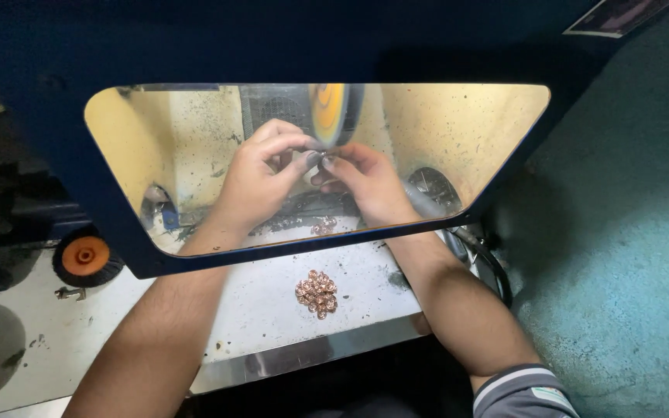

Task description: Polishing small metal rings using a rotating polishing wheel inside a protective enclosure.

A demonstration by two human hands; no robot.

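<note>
A dusty white work surface [257,310] is lying under a dark blue machine hood with a clear window [458,131], and a teal floor [629,255] is showing on the right. Behind the window, a spinning yellow polishing wheel [329,111] is turning. The left hand [255,179] and the right hand [365,179] are meeting just under the wheel, and their fingers [303,159] are pinching closed on one small metal piece [320,160], holding it against the wheel; the piece itself is too small to describe. A little heap of copper-coloured round metal parts [317,292] is waiting on the surface near the front edge, and a smaller group [323,226] is lying behind the window. I cannot tell which group is already polished, so much work seems to be remaining.
</note>
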